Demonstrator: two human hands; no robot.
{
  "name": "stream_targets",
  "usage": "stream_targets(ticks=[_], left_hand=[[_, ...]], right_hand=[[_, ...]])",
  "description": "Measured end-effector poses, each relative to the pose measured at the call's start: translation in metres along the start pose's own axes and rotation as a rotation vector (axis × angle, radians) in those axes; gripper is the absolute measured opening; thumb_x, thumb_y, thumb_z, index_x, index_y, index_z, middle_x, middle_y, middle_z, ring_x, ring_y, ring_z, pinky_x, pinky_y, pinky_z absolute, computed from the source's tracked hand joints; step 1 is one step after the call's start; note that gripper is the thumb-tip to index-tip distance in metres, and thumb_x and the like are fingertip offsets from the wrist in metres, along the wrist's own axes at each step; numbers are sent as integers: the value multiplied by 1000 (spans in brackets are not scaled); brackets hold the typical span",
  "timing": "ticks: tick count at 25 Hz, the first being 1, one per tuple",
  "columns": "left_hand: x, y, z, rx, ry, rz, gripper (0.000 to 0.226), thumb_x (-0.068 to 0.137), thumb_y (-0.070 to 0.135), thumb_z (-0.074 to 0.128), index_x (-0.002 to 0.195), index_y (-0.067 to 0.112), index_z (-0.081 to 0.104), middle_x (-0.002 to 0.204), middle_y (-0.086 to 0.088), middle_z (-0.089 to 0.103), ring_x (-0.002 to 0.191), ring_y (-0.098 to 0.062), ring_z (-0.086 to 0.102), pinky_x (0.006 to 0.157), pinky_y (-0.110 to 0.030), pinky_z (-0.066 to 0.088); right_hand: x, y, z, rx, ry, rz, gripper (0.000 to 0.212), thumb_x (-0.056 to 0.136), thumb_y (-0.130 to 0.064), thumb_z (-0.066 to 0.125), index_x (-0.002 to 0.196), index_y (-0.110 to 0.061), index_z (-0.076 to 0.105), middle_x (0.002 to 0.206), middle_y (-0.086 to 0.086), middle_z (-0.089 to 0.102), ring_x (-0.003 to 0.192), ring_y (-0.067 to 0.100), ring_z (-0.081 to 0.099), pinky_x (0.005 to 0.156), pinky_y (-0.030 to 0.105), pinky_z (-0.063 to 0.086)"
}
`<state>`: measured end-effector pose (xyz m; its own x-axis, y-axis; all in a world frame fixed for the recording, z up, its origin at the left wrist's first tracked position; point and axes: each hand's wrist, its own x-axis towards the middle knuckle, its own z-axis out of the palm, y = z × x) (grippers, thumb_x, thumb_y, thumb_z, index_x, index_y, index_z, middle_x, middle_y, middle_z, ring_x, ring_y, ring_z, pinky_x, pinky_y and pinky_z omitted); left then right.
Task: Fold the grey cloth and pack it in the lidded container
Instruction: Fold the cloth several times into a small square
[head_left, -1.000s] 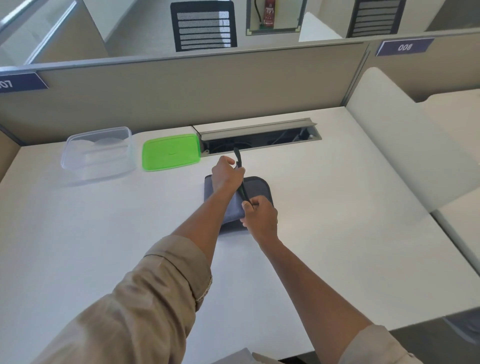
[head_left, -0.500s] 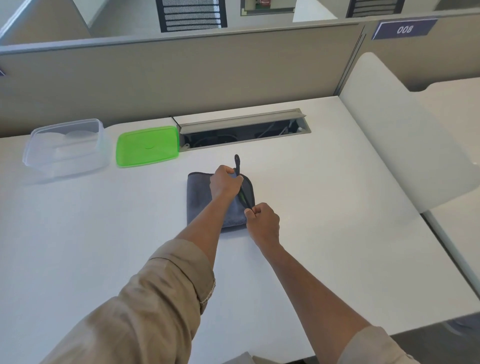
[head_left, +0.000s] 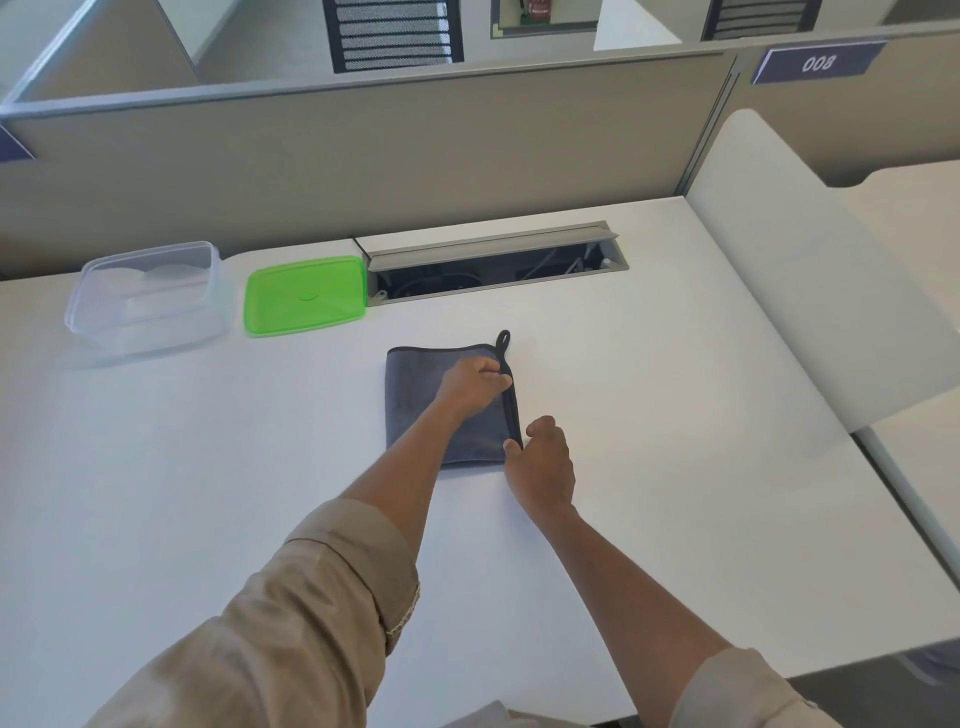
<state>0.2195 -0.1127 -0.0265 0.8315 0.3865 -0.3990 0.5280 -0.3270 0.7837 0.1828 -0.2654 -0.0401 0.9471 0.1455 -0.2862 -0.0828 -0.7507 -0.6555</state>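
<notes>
Bright, even light; soft shadows; wide-angle bowing.

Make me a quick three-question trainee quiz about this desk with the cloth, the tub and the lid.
1. True or false: the green lid is snapped onto the tub.
2. Which hand rests on top of the cloth? A) left B) right C) neither
3. Fill in: the cloth's dark loop points toward the ____ of the desk.

Key: 1. False, it lies on the desk beside the tub. 2. A, the left hand; the right hand touches the near right corner. 3. Back.
</notes>
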Motion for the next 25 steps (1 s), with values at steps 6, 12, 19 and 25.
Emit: stream_targets(ticks=[6,12,19,25], left_hand=[[-42,-40,-19,107,127,185,25,92,32,63,113,22,71,102,7,73,94,-9,66,84,-25,51],[-95,-90,-44,554,198,421,44,84,32,72,124,17,64,128,-1,63,120,-20,54,102,-33,43],[-106,-105,-37,782,152,309,56,90,19,67,143,23,46,155,6,38,145,-19,30,113,-31,30],[-113,-110,-37,854,193,357,46,96,1,50,139,16,48,153,1,42,140,-23,40,92,-35,51]], right_hand=[[-9,-3,-7,-179,158,-294,31,92,-27,64,114,-9,53,112,9,57,97,30,53,79,40,46],[-15,-1,-4,-445,36,-781,47,75,-20,78,116,-12,57,130,3,55,115,25,52,93,37,44],[0,4,0,-749,-98,-853,42,86,-11,64,127,-8,57,140,9,54,129,31,46,103,41,39],[7,11,1,-695,-113,-865,43,88,1,57,131,-8,56,141,9,55,130,32,50,102,40,43]])
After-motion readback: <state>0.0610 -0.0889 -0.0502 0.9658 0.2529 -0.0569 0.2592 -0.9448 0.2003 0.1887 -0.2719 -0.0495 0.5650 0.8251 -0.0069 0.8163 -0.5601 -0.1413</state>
